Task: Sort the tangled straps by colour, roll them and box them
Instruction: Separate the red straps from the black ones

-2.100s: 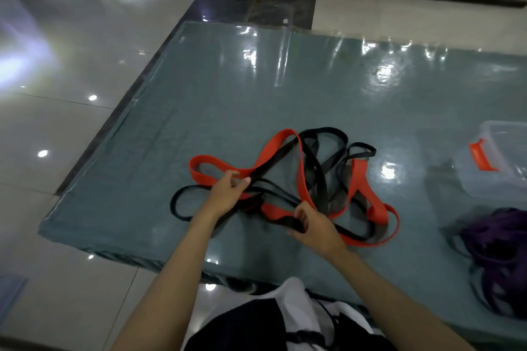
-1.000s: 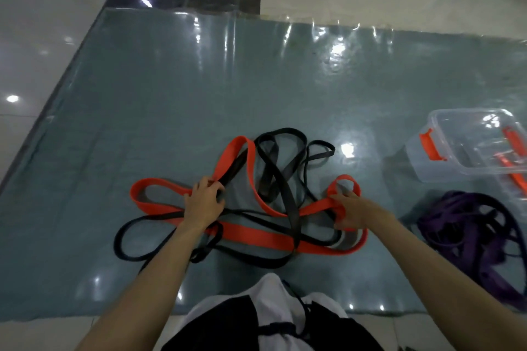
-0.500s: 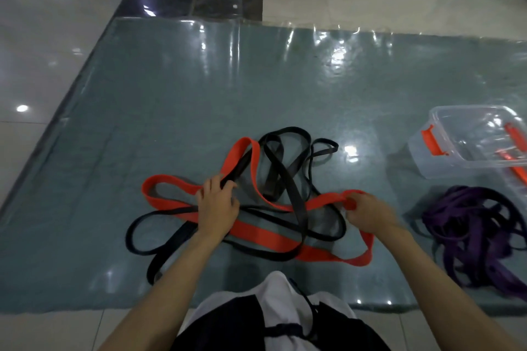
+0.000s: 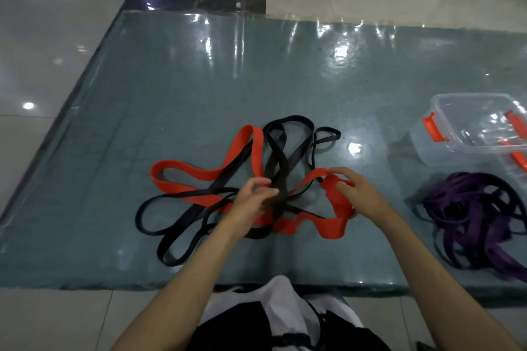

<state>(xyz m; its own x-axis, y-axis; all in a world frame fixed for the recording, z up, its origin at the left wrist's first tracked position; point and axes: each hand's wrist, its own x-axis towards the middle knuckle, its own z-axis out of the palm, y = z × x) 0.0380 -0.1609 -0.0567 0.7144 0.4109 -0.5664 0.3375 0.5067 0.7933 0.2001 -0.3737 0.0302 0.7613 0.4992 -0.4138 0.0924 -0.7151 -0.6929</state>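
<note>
A wide red strap lies looped on the table, tangled with black straps. My right hand grips the right loop of the red strap and lifts it a little off the table. My left hand is blurred over the knot in the middle, its fingers curled at a black strap where it crosses the red one. A heap of purple straps lies apart at the right. A clear plastic box with orange clasps stands open at the far right.
The table is covered in glossy blue-grey plastic and stands on a pale tiled floor. Its near edge runs just in front of my body. The box's lid with orange clips lies beside the box at the right edge.
My left hand has moved right from the red loop to the middle of the tangle. My right hand has gathered the red strap's right end, and its loop has bunched up.
</note>
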